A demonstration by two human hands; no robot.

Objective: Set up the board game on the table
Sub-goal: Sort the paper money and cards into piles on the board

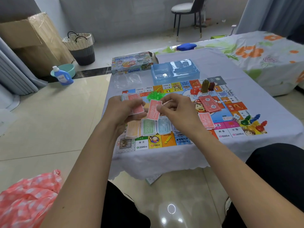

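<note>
Single head-worn wide-angle view, looking forward and down, close over the table from its near edge

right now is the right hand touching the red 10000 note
Touching. The head view shows the right hand pinching the red 10000 note at its upper edge, thumb pressed on the note's face.
</note>
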